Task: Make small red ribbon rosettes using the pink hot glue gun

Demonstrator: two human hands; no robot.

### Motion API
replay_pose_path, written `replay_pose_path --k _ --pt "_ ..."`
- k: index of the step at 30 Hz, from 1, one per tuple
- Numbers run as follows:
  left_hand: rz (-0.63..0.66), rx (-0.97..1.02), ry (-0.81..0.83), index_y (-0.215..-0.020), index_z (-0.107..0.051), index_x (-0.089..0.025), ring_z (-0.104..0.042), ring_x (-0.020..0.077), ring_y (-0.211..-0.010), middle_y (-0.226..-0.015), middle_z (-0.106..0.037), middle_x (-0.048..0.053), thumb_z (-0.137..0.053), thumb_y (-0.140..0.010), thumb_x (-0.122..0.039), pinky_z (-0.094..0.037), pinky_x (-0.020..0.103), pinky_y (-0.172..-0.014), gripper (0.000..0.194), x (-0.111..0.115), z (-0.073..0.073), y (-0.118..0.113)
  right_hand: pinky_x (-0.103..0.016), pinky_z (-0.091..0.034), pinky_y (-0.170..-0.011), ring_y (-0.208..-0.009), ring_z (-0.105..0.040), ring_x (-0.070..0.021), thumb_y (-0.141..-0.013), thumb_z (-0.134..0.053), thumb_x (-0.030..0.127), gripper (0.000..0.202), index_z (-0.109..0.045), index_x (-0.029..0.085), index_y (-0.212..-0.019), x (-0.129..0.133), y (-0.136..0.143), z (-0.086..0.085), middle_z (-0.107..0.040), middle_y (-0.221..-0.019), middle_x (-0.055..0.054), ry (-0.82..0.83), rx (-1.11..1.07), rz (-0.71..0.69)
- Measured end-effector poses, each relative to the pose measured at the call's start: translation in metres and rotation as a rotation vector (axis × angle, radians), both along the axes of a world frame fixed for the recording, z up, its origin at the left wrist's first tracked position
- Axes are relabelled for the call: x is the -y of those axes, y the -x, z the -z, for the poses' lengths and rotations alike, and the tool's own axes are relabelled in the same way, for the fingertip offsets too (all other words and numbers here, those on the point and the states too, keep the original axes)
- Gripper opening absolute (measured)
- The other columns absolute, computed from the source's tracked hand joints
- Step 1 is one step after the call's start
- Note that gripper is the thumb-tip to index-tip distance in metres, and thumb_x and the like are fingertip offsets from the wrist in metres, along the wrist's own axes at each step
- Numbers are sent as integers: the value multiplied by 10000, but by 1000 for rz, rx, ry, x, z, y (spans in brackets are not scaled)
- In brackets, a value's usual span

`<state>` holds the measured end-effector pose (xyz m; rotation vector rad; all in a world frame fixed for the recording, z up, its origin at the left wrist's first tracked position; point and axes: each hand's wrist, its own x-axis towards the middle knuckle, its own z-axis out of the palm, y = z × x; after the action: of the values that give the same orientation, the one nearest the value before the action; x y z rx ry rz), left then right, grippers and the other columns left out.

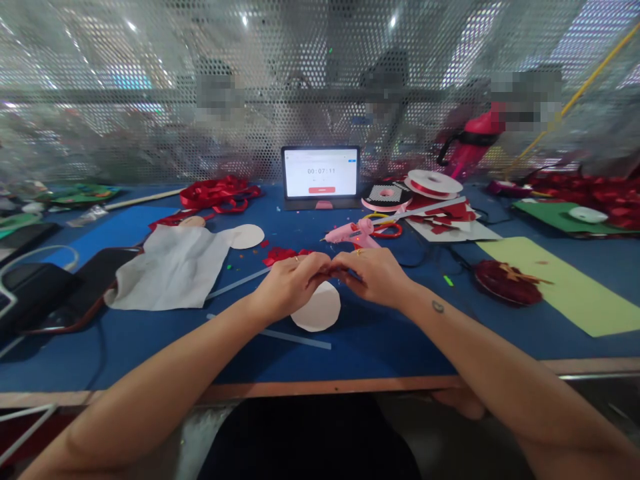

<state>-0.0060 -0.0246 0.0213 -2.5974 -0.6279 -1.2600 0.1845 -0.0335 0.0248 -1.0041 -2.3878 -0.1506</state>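
Observation:
My left hand (290,283) and my right hand (373,275) meet at the fingertips over the blue table, fingers closed. A small dark red bit shows between them, too small to name. Under them lies a white round disc (317,309), partly covered by my left hand. Just behind my left hand are red pieces (283,255). The pink glue gun (353,233) rests behind my right hand, its nozzle pointing left. Two translucent sticks (300,339) lie on the table near my left hand and forearm.
A tablet (321,175) stands at the back. Left are a white cloth (173,267), a second disc (247,236), a phone (93,287) and red ribbon (220,193). Right are ribbon spools (434,182), scissors (387,230), yellow sheet (565,283) and a dark red piece (505,281).

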Motion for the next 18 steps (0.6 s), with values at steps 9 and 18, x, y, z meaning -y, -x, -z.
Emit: replay_pose_path --k 9,18 --pt "-5 96 320 -857 -536 -173 -644 87 -651 -743 -664 -22 -681 -722 -217 -498 148 -607 203 -1 -3 3 -204 -326 -525 -540 -517 -79 -805 -495 200 110 -603 195 -783 -2 -1 2 -620 -613 33 24 -215 -80" --pt "86 65 390 -813 -624 -149 -623 87 -643 -743 -667 11 -565 -793 -178 -475 165 -607 69 -5 -4 3 -192 -342 -522 -527 -485 -64 -806 -522 215 82 -591 173 -795 -1 1 2 -608 -632 27 148 -354 -130"
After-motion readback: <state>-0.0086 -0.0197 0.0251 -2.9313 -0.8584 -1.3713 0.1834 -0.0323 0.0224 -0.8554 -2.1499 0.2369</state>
